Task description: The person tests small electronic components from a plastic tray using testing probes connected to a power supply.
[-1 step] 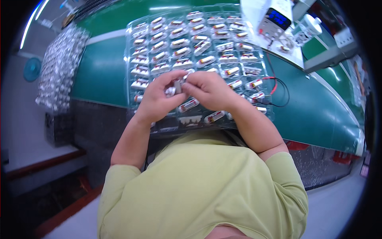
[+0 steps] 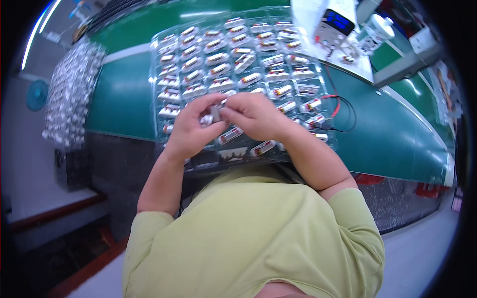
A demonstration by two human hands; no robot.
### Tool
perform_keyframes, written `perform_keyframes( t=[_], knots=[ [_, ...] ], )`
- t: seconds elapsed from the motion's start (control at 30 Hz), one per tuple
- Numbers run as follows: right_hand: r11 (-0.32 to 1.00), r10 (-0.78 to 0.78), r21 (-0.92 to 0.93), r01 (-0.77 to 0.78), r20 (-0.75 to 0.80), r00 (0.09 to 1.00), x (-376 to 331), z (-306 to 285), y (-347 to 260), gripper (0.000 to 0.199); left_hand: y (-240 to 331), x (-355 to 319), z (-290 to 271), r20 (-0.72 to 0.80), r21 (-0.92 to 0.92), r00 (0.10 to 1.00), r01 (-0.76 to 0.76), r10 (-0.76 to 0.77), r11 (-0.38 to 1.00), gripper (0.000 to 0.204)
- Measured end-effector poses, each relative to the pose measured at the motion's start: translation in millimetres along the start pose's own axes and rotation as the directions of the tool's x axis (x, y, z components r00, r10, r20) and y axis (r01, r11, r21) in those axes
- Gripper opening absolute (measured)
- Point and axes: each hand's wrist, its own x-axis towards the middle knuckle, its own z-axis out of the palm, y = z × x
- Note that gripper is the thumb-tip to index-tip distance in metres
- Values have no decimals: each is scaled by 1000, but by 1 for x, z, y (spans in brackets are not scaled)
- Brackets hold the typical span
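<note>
Left hand [image 2: 191, 130] and right hand [image 2: 256, 115] met over tray [image 2: 164, 59] — fingers pinched one small cell [image 2: 215, 113], red and black leads [image 2: 343, 107] lay beside

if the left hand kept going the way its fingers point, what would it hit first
The left hand points right, toward the right hand. It would likely meet the small silver part both hands pinch, then the right hand's fingers. The clear tray lies below, though depth is unclear.
</note>
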Motion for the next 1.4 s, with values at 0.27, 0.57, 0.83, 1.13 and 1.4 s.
perform_keyframes(
  t=[0.27, 0.57, 0.83, 1.13, 1.4],
  knots=[
    [1000, 20, -19, -18, 98, 995, 0, 5, -3, 26, -1, -11, 2, 37, -181, 983, 182, -178, 967, 47],
    [894, 217, 439, -89, -252, 943, 7, -27, 18, 28, -11, -29, -36, -385, -325, 887, 129, -256, 937, 25],
    [838, 144, 546, 3, -227, 963, -28, -52, -48, 27, -18, -42, -33, -171, 378, 984, 30, 38, 925, 17],
    [927, 163, 368, -74, -219, 962, -70, -12, -52, 20, -19, -57, -30, -48, 716, 999, 29, 8, 697, 22],
    [990, 100, 112, -84, -146, 984, -69, 45, -41, 20, -8, -44, 15, 164, -830, 947, 284, -276, 480, 46]
  ],
)
